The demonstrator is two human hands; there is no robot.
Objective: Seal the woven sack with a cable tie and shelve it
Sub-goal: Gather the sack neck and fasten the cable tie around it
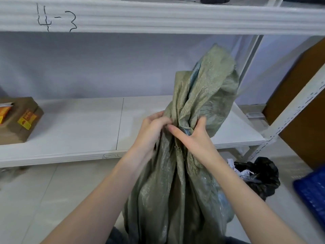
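Observation:
A grey-green woven sack point(177, 191) stands on the floor in front of me, its loose top gathered into a neck and flopping up to the right. My left hand point(151, 131) pinches the gathered neck from the left. My right hand point(191, 136) wraps the neck from the right, thumb pointing toward the left hand. Both hands touch the fabric at the same height. No cable tie shows. The white shelf board point(79, 131) lies just behind the sack.
A brown cardboard box point(17, 120) with yellow stickers sits at the shelf's left end. A black rubbish bag point(258, 175) with crumpled paper lies on the floor to the right, beside a blue crate point(311, 192). A white shelf upright point(290, 117) slants at right. An upper shelf marked "4-3" point(123, 16) hangs overhead.

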